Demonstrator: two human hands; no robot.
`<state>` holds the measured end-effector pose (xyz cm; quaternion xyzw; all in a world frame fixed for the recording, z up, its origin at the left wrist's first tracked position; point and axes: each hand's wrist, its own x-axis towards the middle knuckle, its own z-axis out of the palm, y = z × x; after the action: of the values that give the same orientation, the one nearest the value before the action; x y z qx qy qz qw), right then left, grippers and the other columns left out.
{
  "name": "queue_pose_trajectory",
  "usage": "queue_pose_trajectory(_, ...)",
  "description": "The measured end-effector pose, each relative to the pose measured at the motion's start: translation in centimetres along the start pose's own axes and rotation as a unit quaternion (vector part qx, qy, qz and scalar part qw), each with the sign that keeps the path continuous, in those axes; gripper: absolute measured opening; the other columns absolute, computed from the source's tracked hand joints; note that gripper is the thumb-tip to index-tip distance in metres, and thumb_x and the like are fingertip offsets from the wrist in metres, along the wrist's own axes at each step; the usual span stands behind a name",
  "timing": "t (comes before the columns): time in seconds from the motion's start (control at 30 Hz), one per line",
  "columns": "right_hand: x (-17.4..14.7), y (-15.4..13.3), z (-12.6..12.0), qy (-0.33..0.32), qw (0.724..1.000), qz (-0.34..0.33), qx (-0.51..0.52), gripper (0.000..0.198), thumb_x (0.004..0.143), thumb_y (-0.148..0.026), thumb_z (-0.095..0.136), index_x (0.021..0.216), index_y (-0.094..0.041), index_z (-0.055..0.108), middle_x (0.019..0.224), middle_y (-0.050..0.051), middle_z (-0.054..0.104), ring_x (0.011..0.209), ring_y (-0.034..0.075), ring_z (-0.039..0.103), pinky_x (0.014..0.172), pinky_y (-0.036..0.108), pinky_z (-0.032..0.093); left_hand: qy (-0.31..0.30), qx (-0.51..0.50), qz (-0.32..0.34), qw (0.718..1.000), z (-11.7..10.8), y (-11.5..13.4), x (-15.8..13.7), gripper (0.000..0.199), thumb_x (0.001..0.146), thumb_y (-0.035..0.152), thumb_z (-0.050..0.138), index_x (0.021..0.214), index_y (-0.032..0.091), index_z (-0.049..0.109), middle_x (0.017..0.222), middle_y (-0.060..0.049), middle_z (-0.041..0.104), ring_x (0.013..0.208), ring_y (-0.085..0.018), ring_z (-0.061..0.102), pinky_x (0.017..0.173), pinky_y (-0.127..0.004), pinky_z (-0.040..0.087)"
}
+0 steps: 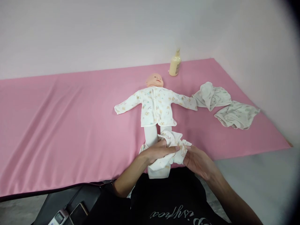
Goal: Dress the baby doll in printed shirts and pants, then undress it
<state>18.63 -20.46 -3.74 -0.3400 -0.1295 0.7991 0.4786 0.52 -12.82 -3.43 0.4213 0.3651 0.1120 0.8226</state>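
A baby doll (pixel 153 80) lies on its back, its arms spread, in a white printed long-sleeved top (pixel 150 104). White legs (pixel 150 135) show below the hem. Bunched around the lower legs are small white printed pants (pixel 160 172), which hang over the near table edge. My left hand (pixel 160 151) reaches across the doll's legs with its fingers closed on the gathered cloth. On the right side, my right hand (pixel 198 161) pinches the same pants between thumb and fingers. The doll's feet are hidden by the fabric.
A pink cloth (pixel 93 131) covers the table. Behind the doll's head stands a pale yellow pump bottle (pixel 174 66). Two crumpled white printed cloths (pixel 212 97) lie to the right. A phone (pixel 79 215) and a small white device (pixel 59 217) rest at lower left.
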Motion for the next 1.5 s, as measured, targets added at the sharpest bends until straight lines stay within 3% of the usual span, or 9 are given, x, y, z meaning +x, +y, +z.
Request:
queue_pose_trajectory(0.27,1.0,-0.4,0.5,-0.037,0.999,0.005,-0.037,0.035,0.092,-0.033,0.062,0.126,-0.025,0.067,0.113,0.006,0.076,0.121,0.026,0.063,0.107,0.044,0.047,-0.012,-0.002,-0.024,1.000,0.0,0.6,-0.3,0.063,0.073,0.053,0.082,0.118,0.014,0.061,0.082,-0.001,0.063,0.065,-0.008,0.055,0.062,-0.023,0.044)
queue_pose_trajectory(0.67,1.0,-0.5,1.8,-0.007,0.997,-0.020,-0.076,0.037,0.086,-0.032,0.071,0.122,-0.023,0.068,0.116,0.007,0.074,0.121,0.025,0.063,0.103,0.043,0.049,0.023,0.019,-0.031,0.999,0.8,0.7,-0.5,0.070,0.078,0.061,0.074,0.130,0.018,0.059,0.127,-0.013,0.065,0.121,-0.024,0.060,0.100,-0.037,0.049)
queue_pose_trajectory(0.8,1.1,-0.1,2.1,-0.024,0.997,-0.029,-0.063,0.042,0.080,-0.025,0.076,0.121,-0.023,0.069,0.110,0.006,0.075,0.114,0.026,0.066,0.100,0.042,0.050,0.047,0.067,-0.040,0.996,0.6,0.4,-0.4,0.067,0.082,0.070,0.064,0.122,0.016,0.063,0.105,-0.010,0.068,0.102,-0.021,0.063,0.089,-0.034,0.049)
queue_pose_trajectory(0.9,1.1,0.2,2.5,-0.030,0.997,-0.031,-0.066,0.039,0.078,-0.021,0.078,0.117,-0.021,0.071,0.109,0.007,0.075,0.112,0.025,0.067,0.101,0.041,0.048,0.041,0.165,-0.043,0.985,0.2,0.8,-0.6,0.063,0.085,0.076,0.051,0.096,0.016,0.066,0.078,-0.003,0.062,0.076,-0.015,0.058,0.075,-0.029,0.046)
queue_pose_trajectory(1.0,0.9,0.6,3.0,-0.021,0.996,-0.043,-0.072,0.030,0.080,-0.024,0.078,0.109,-0.020,0.073,0.109,0.006,0.075,0.110,0.024,0.066,0.100,0.038,0.048,-0.012,0.286,-0.021,0.958,-0.2,2.0,-1.4,0.065,0.092,0.076,0.037,0.074,0.017,0.060,0.064,-0.001,0.052,0.061,-0.012,0.047,0.067,-0.028,0.039)
queue_pose_trajectory(1.1,0.6,1.1,3.5,0.005,0.997,-0.041,-0.071,0.027,0.081,-0.027,0.078,0.107,-0.021,0.073,0.108,0.005,0.075,0.105,0.023,0.067,0.094,0.036,0.050,-0.049,0.371,0.043,0.926,-0.6,3.4,-3.2,0.057,0.098,0.064,0.036,0.077,0.018,0.062,0.074,-0.002,0.059,0.068,-0.012,0.051,0.069,-0.027,0.039)
queue_pose_trajectory(1.3,0.2,1.2,4.1,0.078,0.994,-0.019,-0.078,0.028,0.080,-0.032,0.081,0.102,-0.018,0.073,0.091,0.005,0.075,0.084,0.020,0.069,0.075,0.032,0.052,0.046,0.462,0.135,0.875,-1.9,5.2,-6.5,0.038,0.103,0.046,0.038,0.112,0.021,0.066,0.107,-0.005,0.069,0.096,-0.016,0.063,0.084,-0.027,0.046)
queue_pose_trajectory(1.4,0.2,1.2,3.9,0.091,0.993,-0.025,-0.066,0.023,0.079,-0.033,0.081,0.094,-0.017,0.074,0.091,0.006,0.075,0.088,0.022,0.069,0.080,0.033,0.052,0.110,0.558,0.204,0.797,-2.5,5.6,-5.2,0.035,0.104,0.035,0.037,0.122,0.021,0.063,0.120,-0.006,0.066,0.112,-0.019,0.060,0.098,-0.033,0.046)
queue_pose_trajectory(1.5,0.1,1.6,3.4,0.087,0.993,-0.034,-0.071,0.021,0.083,-0.034,0.078,0.093,-0.016,0.077,0.098,0.008,0.076,0.095,0.023,0.069,0.088,0.034,0.052,0.072,0.653,0.252,0.711,-3.2,5.6,-2.6,0.044,0.096,0.008,0.035,0.131,0.021,0.060,0.141,-0.007,0.057,0.139,-0.021,0.046,0.114,-0.041,0.040)
